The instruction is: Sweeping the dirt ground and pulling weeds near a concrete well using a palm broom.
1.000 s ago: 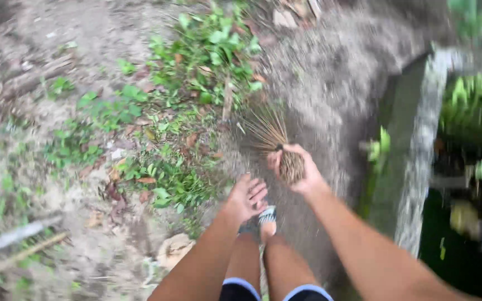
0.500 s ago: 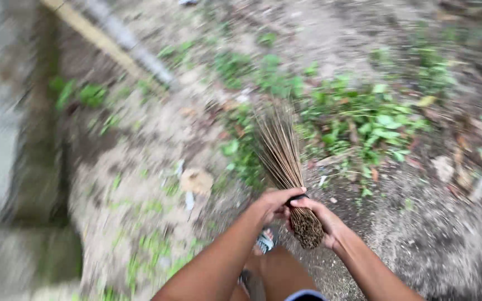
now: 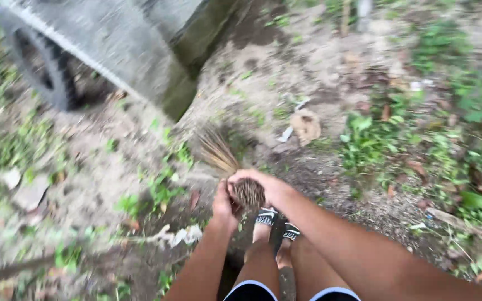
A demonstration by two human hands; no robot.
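Both hands grip one stick broom at its bound butt end: left hand wrapped on the near side, right hand closed over the top. Bristles fan toward upper left, low over sandy ground, near a dry leaf. Judged mid-sweep; next stroke needs bristle tips grounded.

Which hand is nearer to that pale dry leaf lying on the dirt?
Right. The right hand grips the stick broom just below the dry leaf; the left hand clasps the broom's other side, farther away.
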